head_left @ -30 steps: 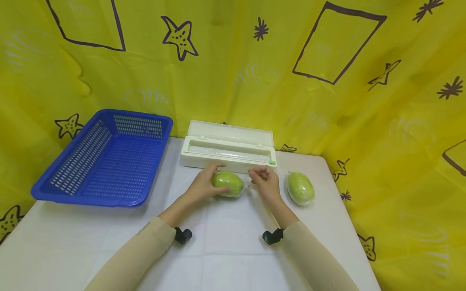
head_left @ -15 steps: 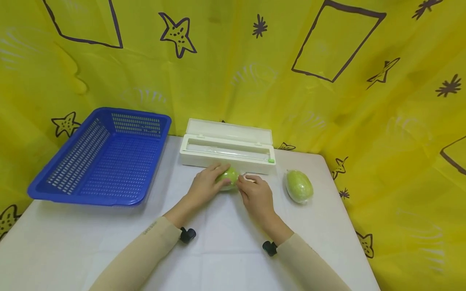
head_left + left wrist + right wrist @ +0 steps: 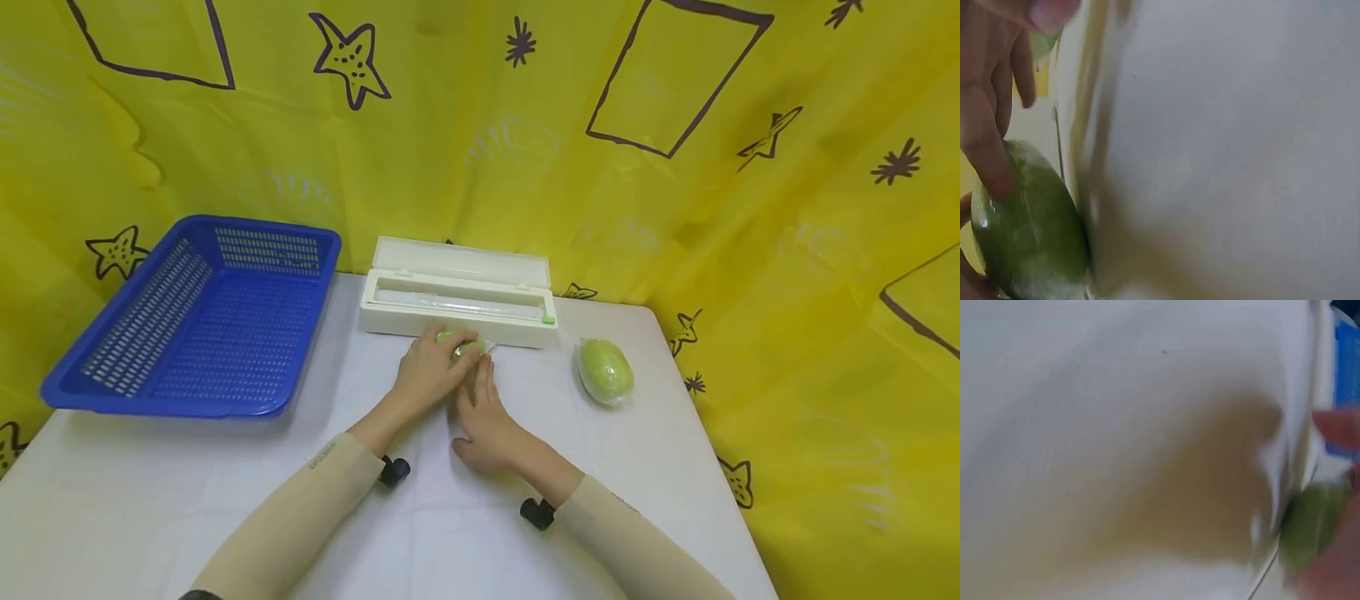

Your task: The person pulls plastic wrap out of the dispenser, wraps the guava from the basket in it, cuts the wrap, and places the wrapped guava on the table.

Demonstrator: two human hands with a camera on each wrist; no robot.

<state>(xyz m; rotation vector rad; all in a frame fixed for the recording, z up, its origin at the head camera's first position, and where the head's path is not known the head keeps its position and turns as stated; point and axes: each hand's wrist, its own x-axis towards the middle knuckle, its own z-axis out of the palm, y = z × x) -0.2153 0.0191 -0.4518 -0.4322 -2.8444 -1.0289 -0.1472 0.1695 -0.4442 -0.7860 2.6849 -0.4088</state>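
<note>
A green oval fruit (image 3: 467,348), wrapped in clear film, lies on the white table against the front of the film dispenser. My left hand (image 3: 427,367) grips it from the left, fingers over its top, hiding much of it in the head view. My right hand (image 3: 486,425) reaches in from the right with its fingers fairly straight, its fingertips at the fruit's near right end. In the left wrist view a right-hand finger lies along the fruit (image 3: 1035,231), its skin and film glossy. The right wrist view is blurred, showing part of the fruit (image 3: 1313,525).
Behind the hands stands a long white film dispenser (image 3: 457,325), its lid raised and a roll (image 3: 457,303) inside. A second film-wrapped green fruit (image 3: 605,371) lies to the right. A blue slotted basket (image 3: 300,367) stands at left, and a yellow patterned curtain (image 3: 420,167) hangs behind.
My right hand has moved left, from pinching at the film's end to laying straighter fingers by the fruit. The fruit has turned under my left hand, which has shifted toward the dispenser.
</note>
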